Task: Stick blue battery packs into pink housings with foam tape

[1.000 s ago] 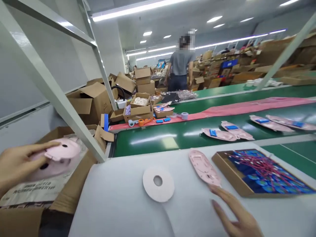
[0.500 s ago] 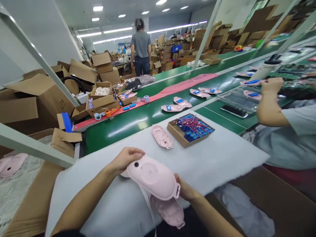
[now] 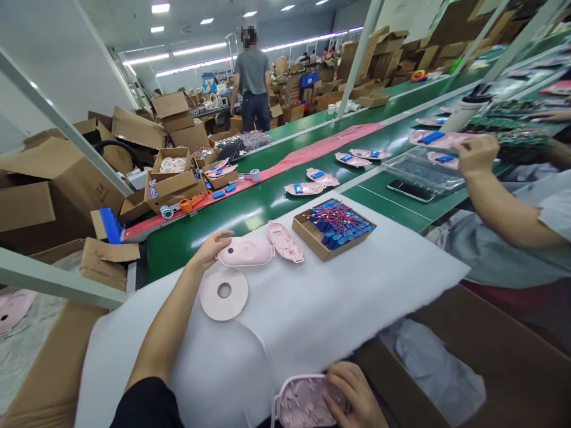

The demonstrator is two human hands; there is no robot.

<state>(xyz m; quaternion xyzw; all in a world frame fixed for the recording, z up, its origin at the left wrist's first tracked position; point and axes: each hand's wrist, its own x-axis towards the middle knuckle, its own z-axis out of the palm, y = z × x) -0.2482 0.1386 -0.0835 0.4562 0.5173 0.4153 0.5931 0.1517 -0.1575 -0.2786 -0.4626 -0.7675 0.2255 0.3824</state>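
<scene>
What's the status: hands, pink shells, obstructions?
Left hand at end of face-down pink shell. Right hand gripping open-side-up shell. White roll close beside the first shell, possible crowding.

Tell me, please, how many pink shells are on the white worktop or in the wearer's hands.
3: one shell at the left hand, one beside the box of blue parts, one in the right hand.

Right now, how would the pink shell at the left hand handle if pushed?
The pink shell looks moulded, so likely stiff; lying low and wide, it probably slides rather than tips. Close alongside, the open shell might get nudged.
</scene>
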